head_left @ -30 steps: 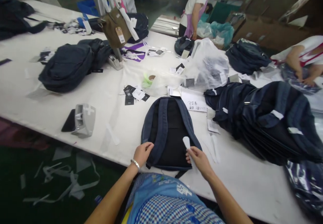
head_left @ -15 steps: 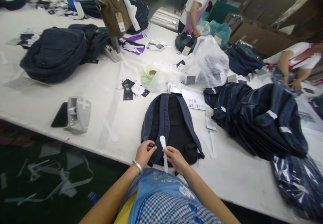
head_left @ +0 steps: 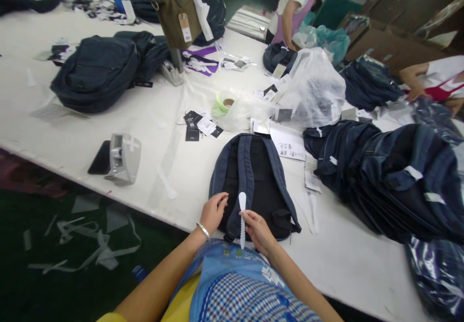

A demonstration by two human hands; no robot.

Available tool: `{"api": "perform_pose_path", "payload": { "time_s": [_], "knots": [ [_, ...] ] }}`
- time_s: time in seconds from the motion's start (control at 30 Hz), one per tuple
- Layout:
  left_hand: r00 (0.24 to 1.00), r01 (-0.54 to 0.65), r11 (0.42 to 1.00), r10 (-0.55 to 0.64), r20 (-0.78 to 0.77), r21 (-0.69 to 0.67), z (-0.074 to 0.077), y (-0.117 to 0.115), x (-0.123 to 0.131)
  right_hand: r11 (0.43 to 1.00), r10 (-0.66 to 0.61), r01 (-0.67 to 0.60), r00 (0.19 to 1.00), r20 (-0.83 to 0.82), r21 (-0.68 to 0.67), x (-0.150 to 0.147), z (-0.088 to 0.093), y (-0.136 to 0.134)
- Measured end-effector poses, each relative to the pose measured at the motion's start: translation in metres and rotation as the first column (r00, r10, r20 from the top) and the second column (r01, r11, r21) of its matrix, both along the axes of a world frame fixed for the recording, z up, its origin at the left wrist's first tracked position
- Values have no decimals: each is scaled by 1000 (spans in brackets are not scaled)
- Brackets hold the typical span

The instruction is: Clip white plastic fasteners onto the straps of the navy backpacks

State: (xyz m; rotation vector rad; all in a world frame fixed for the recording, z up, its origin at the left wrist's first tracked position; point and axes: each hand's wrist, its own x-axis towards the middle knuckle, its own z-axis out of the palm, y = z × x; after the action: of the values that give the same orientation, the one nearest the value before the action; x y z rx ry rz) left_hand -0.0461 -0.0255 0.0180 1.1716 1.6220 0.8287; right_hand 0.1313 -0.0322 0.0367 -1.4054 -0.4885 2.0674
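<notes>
A navy backpack (head_left: 259, 167) lies back-side up on the white table (head_left: 152, 133), straps toward me. My left hand (head_left: 213, 211) rests on the lower end of its left shoulder strap (head_left: 242, 177), fingers curled over it. My right hand (head_left: 258, 230) pinches a narrow white plastic strip (head_left: 242, 215) and holds it upright over the bag's bottom edge, right beside the left hand.
A heap of navy backpacks (head_left: 391, 177) lies to the right. Also on the table: a grey tape dispenser (head_left: 123, 157), a black phone (head_left: 98, 157), hang tags (head_left: 201, 126), a clear plastic bag (head_left: 311, 90), another backpack (head_left: 97, 70). Other people work at the far side.
My right hand carried the white strip from the right strap across to the left strap, next to my left hand. The view shifted a little.
</notes>
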Motion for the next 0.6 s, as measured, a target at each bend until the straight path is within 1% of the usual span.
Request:
{"api": "perform_pose_path", "payload": {
  "time_s": [0.03,0.07,0.1,0.17,0.23,0.3,0.37,0.43,0.53,0.6],
  "knots": [
    [997,25,997,-19,-79,67,0,7,-2,1000,-5,5,1000,-15,-4,1,1,0],
    [985,77,990,-59,-160,114,-1,15,-4,1000,-14,13,999,-39,-8,2,2,0],
    [966,150,981,-119,-229,121,-1,23,-5,1000,-25,24,997,-68,-13,3,2,0],
    [914,288,957,-261,-310,44,-2,37,-7,998,-60,58,990,-128,-25,6,3,-1],
    [872,367,930,-353,-338,-23,0,47,-6,995,-94,88,979,-179,-43,9,4,0],
    [865,383,924,-361,-348,-7,3,52,-5,993,-112,100,970,-216,-66,12,7,1],
    [886,351,936,-324,-331,25,6,51,-4,992,-118,102,965,-234,-78,13,12,2],
    [911,318,948,-309,-272,-12,6,47,-2,993,-110,96,966,-233,-68,13,15,2],
    [921,334,937,-348,-177,-108,-4,40,1,997,-71,65,977,-203,-35,9,13,0],
    [923,346,932,-359,-138,-112,-12,39,3,999,-36,35,987,-158,-10,4,6,-2]
  ]
}}
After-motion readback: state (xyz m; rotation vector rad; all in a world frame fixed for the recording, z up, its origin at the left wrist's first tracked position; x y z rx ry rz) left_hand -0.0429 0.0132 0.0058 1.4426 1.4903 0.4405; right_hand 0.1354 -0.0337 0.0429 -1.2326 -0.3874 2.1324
